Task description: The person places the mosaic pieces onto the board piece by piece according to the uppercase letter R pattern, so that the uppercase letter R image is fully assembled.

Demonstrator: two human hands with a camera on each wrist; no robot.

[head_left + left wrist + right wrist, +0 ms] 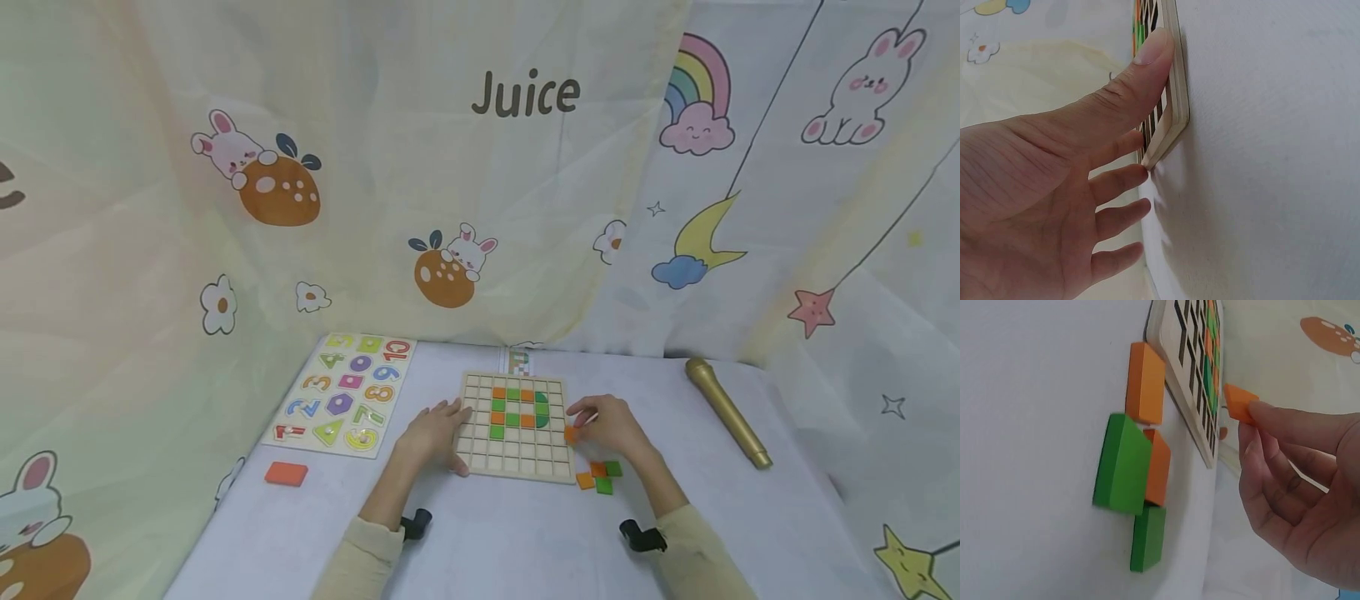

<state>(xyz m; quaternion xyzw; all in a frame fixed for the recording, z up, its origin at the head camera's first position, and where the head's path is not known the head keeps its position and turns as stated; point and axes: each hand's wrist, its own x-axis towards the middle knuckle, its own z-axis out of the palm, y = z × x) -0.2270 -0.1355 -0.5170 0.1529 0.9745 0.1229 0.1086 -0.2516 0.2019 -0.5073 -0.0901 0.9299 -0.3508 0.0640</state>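
A wooden grid board (pixel 517 462) lies on the table, with orange and green tiles (pixel 513 407) set in its upper middle and right squares. My left hand (pixel 433 435) rests at the board's left side, fingers spread, and the thumb (pixel 1154 56) lies on its edge in the left wrist view. Between thumb and fingertips my right hand (pixel 609 427) pinches an orange square tile (pixel 1239 403) beside the board's right edge. Near that hand lie several loose tiles: a green one (pixel 1125 465), an orange one (pixel 1145 384) and others close together, just off the board's corner.
At the left is a number puzzle board (pixel 341 446), with an orange-red block (pixel 287 473) in front of it. A gold microphone (pixel 727 412) lies at the right. Behind the board, a small patterned card (pixel 519 361) meets the printed curtain (pixel 360 275).
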